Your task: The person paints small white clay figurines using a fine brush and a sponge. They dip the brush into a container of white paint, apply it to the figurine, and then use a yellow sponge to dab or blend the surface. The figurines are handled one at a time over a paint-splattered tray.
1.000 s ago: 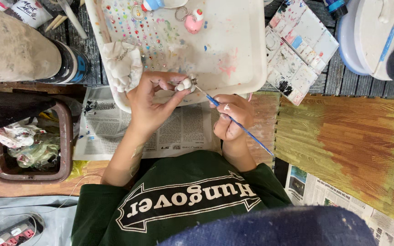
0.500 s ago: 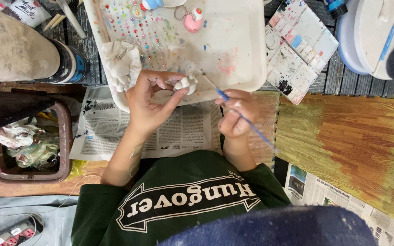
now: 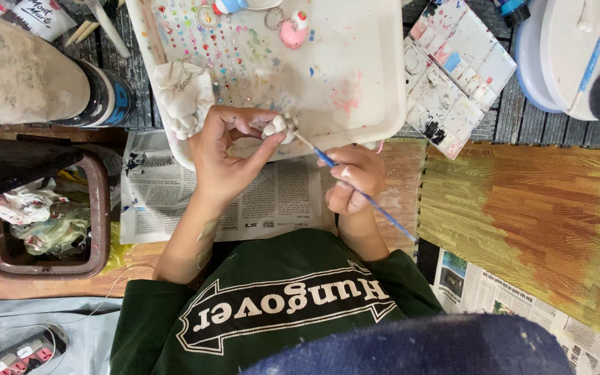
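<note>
A small white clay figurine (image 3: 274, 127) is pinched between thumb and fingertips of the left hand (image 3: 227, 156), over the near rim of the white tray (image 3: 355, 83). It is judged light, rigid and fragile, possibly wet with paint; grip is best kept on unpainted sides. To the right, a blue-handled paintbrush (image 3: 355, 184) is pinched pen-fashion in the closed right hand (image 3: 352, 184), its tip touching the figurine. Right of the tray lies a paint palette (image 3: 456, 76).

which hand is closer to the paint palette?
Right. The right hand, holding the blue paintbrush, sits just below-left of the paint palette. The left hand, pinching a small white figure, is farther left.
</note>
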